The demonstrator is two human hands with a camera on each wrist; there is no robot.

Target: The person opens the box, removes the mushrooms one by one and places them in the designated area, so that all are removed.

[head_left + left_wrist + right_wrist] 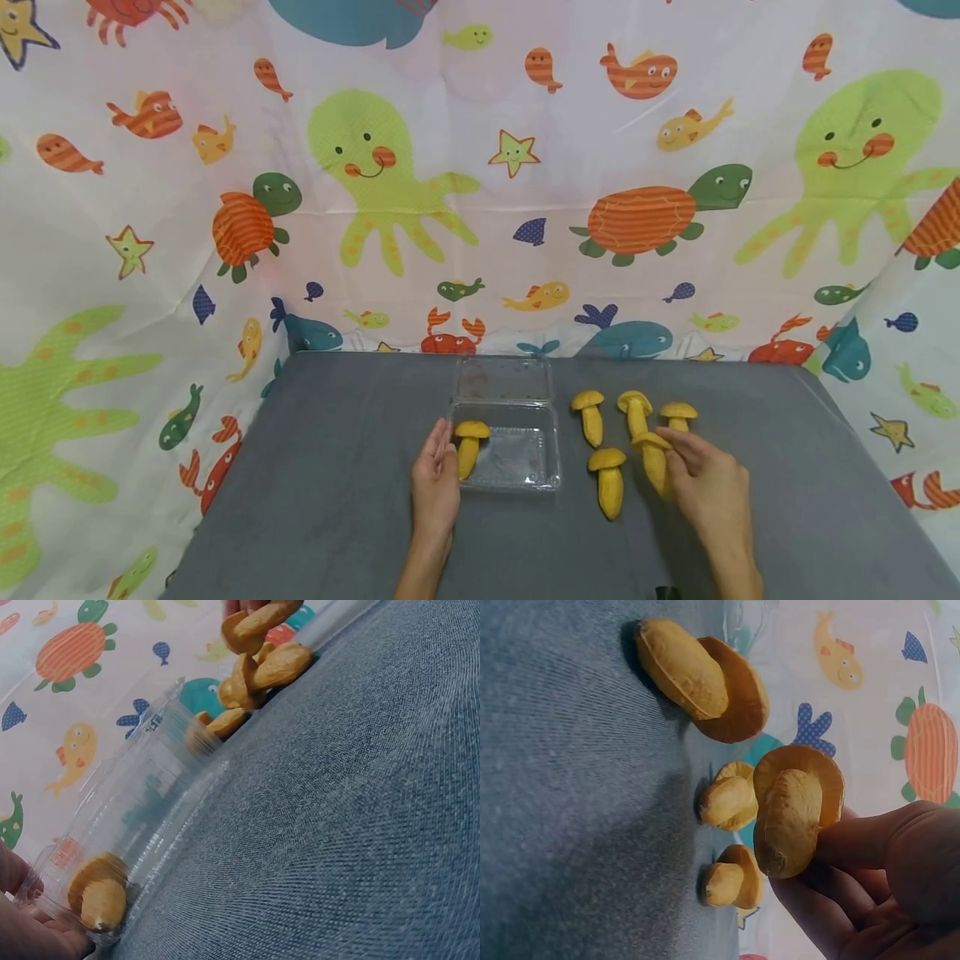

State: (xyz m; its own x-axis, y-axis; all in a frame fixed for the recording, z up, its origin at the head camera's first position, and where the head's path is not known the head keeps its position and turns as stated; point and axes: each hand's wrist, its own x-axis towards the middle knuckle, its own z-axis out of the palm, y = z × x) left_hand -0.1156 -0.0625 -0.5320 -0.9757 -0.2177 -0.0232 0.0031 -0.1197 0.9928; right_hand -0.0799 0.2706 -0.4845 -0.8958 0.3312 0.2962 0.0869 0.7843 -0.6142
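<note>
A clear plastic container lies on the grey table, its lid folded back behind it. One yellow mushroom rests inside along the left wall. My left hand holds the container's left side; in the left wrist view its fingers lie against the plastic edge. Between thumb and fingers, my right hand pinches another yellow mushroom by its stem, raised off the table with the cap up. Several similar mushrooms stand to the container's right, one partly hidden behind the right hand.
Grey cloth covers the table. A white curtain printed with sea animals hangs behind and at both sides. A small black object shows at the front edge of the head view.
</note>
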